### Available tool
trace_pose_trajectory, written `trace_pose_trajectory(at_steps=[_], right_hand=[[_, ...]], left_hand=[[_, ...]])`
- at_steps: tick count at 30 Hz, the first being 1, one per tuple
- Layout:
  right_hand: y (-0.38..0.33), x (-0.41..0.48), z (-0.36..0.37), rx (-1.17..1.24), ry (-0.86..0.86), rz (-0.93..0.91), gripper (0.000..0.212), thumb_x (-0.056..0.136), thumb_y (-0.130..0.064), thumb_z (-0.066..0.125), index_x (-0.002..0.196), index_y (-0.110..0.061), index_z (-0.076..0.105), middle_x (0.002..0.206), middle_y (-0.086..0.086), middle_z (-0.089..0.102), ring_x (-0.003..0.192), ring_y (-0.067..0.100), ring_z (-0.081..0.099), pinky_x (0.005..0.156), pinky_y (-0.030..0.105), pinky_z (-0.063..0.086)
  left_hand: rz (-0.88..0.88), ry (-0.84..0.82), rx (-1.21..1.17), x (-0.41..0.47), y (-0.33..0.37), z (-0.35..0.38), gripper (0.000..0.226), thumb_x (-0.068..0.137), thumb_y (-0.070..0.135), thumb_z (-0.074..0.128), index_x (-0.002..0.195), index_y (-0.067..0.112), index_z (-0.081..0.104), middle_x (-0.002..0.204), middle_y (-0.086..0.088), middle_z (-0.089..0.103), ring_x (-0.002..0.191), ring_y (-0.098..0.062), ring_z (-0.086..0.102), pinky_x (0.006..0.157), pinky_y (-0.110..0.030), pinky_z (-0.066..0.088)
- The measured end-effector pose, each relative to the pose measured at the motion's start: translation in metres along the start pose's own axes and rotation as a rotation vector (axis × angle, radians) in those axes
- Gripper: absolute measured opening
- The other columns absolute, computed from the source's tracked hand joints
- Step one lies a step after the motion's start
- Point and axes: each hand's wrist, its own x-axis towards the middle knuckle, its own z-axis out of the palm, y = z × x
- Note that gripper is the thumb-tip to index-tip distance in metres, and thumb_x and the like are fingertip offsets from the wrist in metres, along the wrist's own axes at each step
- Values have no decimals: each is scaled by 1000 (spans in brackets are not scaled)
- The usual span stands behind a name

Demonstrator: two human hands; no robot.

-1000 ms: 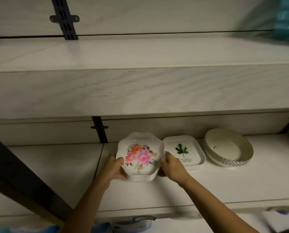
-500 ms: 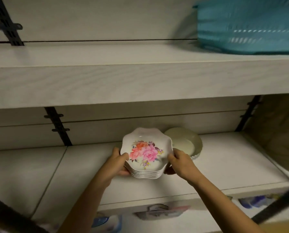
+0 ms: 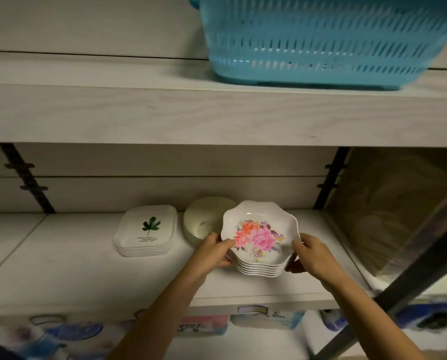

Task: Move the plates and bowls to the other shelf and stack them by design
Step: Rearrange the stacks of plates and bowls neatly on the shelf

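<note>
Square plates [image 3: 145,231]: a few small dark lines of print under the green leaf, too small to read.
Round bowls [image 3: 203,223]: a faint mark inside, not legible.
Shelf-edge tag [image 3: 252,309]: blurred, nothing readable.
Packages below the shelf [image 3: 204,326]: printed lettering, smeared by blur; no word can be made out.

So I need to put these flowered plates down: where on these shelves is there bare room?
The lower shelf is bare left of and in front of the leaf plates, and a narrower strip runs right of the floral stack. The leaf plates, cream bowls and floral stack crowd together mid-shelf. The upper shelf is free left of the blue basket.
</note>
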Motion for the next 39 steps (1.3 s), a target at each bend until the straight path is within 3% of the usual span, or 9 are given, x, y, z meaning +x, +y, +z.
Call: trace_pose_trajectory(at_steps=[6, 11, 16, 21, 26, 29, 32, 36, 39], right_hand=[[39, 22, -21, 30, -7, 84, 28, 95, -15, 38, 105, -2, 59, 76, 12, 67, 73, 33, 71, 75, 43, 60], [56, 39, -23, 40, -6, 129, 27, 93, -10, 39, 104, 1, 60, 82, 19, 67, 76, 38, 70, 75, 46, 60], [69, 53, -21, 10, -2, 151, 25, 94, -11, 39, 103, 0, 60, 75, 13, 64, 71, 35, 68, 78, 48, 59], [72, 62, -23, -71, -15, 203, 24, 94, -16, 42, 103, -5, 60, 77, 11, 67, 78, 35, 70, 85, 47, 56], [52, 62, -31, -286, 129, 92, 47, 91, -28, 52, 133, -9, 47, 134, 17, 52, 118, 35, 54, 98, 42, 43], [24, 60, -29, -237, 195, -67, 44, 91, -22, 54, 132, -6, 49, 137, 18, 49, 120, 34, 52, 99, 41, 42], [-7, 59, -16, -102, 140, -158, 36, 90, -12, 55, 126, -4, 54, 129, 16, 58, 117, 30, 56, 99, 41, 45], [-40, 69, 20, -58, -48, -202, 38, 92, -10, 49, 130, -7, 49, 132, 10, 56, 118, 26, 55, 101, 35, 41], [-55, 84, 49, -83, -132, -190, 35, 92, -5, 45, 127, -4, 50, 125, 12, 58, 116, 29, 55, 91, 30, 41]], left_hand=[[-50, -52, 19, 30, -18, 46, 35, 91, 19, 55, 125, 9, 53, 117, -8, 65, 106, -23, 63, 82, -28, 53], [-85, -58, 29, 48, -31, 65, 37, 93, 18, 52, 129, 8, 49, 125, -9, 61, 108, -21, 60, 71, -19, 52], [-142, -26, 66, 55, -38, 74, 44, 91, 24, 54, 129, 3, 48, 129, -13, 59, 117, -25, 58, 83, -31, 53], [-147, -53, 113, 54, -35, 73, 40, 91, 32, 53, 122, 6, 52, 118, -9, 60, 96, -17, 57, 82, -27, 46], [-161, -31, 268, 43, -44, 46, 39, 90, 45, 49, 113, 15, 49, 116, -5, 51, 109, -20, 52, 102, -36, 41], [-211, 27, 178, 37, -46, 20, 25, 92, 41, 49, 92, 17, 47, 100, -5, 50, 82, -14, 52, 83, -29, 48], [-260, 115, 37, 31, -39, -6, 25, 94, 35, 49, 99, 11, 47, 88, -4, 50, 72, -14, 50, 65, -21, 44], [-241, 181, -58, 32, -34, -35, 50, 96, 27, 47, 134, -3, 39, 134, -24, 44, 99, -30, 50, 75, -30, 50], [-247, 211, -92, 43, -30, -46, 54, 95, 33, 46, 139, 3, 35, 145, -19, 39, 107, -32, 55, 72, -27, 51]])
